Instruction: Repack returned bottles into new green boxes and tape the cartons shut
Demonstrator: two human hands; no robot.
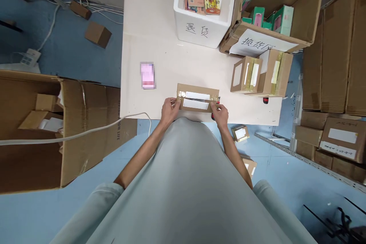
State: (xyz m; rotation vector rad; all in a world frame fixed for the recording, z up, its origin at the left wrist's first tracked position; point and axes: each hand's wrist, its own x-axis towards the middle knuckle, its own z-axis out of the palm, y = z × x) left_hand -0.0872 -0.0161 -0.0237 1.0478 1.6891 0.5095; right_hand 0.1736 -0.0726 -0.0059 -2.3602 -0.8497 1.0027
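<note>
A small cardboard box (198,89) lies at the table's front edge, close to my body. Its top is slit lengthwise, so the white label is parted into two strips and a dark gap shows between them. Clear tape covers both ends. My left hand (170,110) pinches the box's left end, thumb on top. At the right end, my right hand (220,115) grips the near corner between thumb and fingers. A red and black object (213,116), partly hidden, sits beside the right fingers; its kind cannot be made out.
Two taped boxes (246,75) stand on the white table (166,53) at right. Behind them are a white foam bin (200,32) with booklets and an open carton (303,7). A blurred pink item (148,75) lies left. A large open carton (85,122) and cable (94,131) flank me.
</note>
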